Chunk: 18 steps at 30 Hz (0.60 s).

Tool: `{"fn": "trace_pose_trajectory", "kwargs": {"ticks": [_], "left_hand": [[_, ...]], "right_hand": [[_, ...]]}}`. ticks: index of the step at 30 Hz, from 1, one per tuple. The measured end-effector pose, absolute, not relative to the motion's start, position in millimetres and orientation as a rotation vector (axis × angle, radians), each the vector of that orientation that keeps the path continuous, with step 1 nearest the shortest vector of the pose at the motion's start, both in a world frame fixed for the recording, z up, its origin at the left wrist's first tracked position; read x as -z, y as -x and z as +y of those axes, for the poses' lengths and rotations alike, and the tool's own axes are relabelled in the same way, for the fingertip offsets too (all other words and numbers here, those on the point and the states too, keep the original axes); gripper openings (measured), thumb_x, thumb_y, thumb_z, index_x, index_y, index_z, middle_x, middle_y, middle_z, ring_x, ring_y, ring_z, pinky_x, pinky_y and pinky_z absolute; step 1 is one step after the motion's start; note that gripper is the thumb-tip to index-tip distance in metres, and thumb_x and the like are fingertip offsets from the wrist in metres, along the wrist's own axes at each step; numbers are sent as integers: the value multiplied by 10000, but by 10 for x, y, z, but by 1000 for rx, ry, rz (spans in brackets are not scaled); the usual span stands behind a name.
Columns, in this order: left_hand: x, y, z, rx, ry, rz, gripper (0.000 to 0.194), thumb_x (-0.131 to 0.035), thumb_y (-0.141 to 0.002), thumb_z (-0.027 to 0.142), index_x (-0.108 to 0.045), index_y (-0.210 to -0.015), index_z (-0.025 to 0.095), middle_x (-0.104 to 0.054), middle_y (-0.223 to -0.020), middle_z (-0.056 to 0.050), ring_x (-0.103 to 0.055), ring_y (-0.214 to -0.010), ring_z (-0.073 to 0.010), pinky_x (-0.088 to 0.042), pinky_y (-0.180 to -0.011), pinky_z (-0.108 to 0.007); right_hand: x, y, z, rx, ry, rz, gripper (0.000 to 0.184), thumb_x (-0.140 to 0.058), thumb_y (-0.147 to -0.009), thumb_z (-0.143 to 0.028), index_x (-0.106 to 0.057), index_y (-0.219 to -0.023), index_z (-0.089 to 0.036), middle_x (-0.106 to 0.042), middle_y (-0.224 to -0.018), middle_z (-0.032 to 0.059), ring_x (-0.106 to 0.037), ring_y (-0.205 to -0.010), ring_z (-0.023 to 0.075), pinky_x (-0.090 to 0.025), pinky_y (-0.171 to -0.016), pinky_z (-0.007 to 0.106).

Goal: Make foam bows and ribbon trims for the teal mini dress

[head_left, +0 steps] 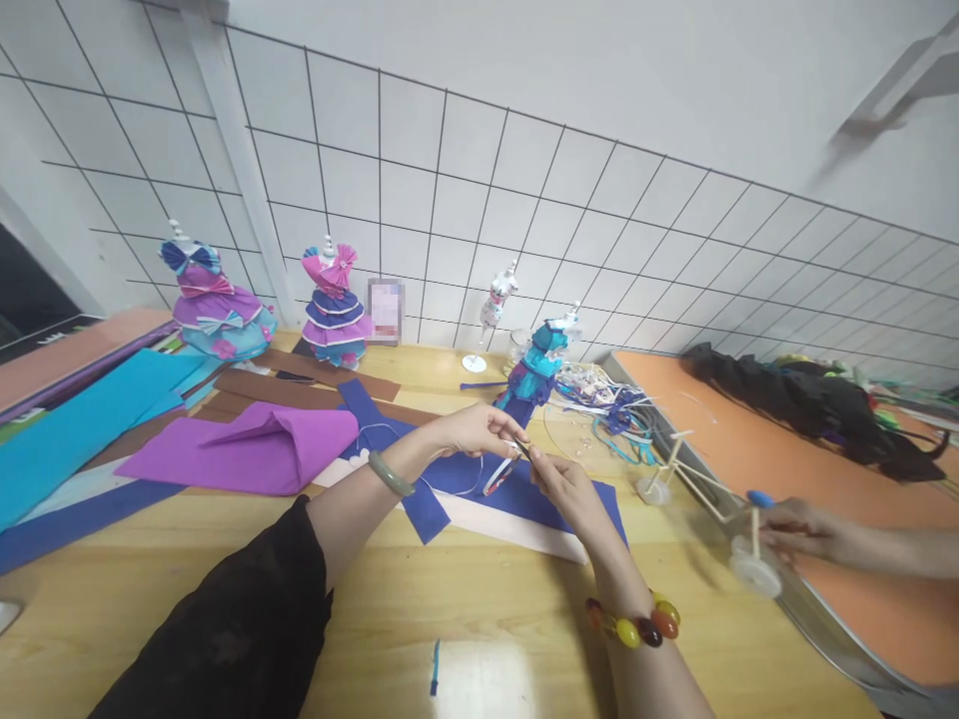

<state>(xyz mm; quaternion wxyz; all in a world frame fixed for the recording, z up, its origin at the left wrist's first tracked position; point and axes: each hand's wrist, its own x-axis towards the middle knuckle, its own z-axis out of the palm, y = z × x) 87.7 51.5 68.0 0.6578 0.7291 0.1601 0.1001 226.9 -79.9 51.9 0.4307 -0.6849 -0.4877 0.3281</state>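
My left hand (483, 429) and my right hand (563, 483) meet above the dark blue sheet (459, 469), fingertips pinched together. Between them is a small, thin dark strip (522, 449), too small to make out in detail. Just under the fingers hangs a narrow pale loop (500, 475) with orange and dark marks; which hand holds it, I cannot tell. A white cord (469, 489) curls across the blue sheet. Left of my left wrist lies a folded purple sheet (247, 449). Beneath the blue sheet, a pale pink strip (501, 526) pokes out.
Small dress forms in ruffled outfits, such as the pink and blue dress (335, 310), stand along the grid wall. A bare-stemmed form (494, 305) is among them. At right, another person's hand (798, 529) holds a wheeled stick frame (693, 474) beside an orange-lined tray (738, 439). Ribbon scraps (610, 399) lie behind.
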Motion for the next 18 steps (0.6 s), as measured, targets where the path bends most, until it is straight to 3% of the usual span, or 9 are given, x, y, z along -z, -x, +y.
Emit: {"fn": "trace_pose_trajectory", "kwargs": {"ticks": [13, 18], "left_hand": [[-774, -814, 565, -212, -1639, 375, 493, -685, -589, 311, -556, -1048, 183, -527, -706, 19, -362, -455, -19, -180, -357, -136], [-803, -787, 579, -232, -1663, 389, 537, -669, -611, 313, -509, -1105, 178, -527, -711, 13, -399, -465, -23, -232, -374, -134]], "right_hand": [[-538, -2310, -817, -838, 1672, -1176, 486, -444, -715, -605, -555, -559, -159, -351, -404, -41, -280, -388, 90, -193, -402, 231], [-488, -2429, -808, -600, 1809, -1189, 508, -391, -744, -611, -595, -627, -160, -513, -495, 16, -456, -477, 146, -289, -453, 243]]}}
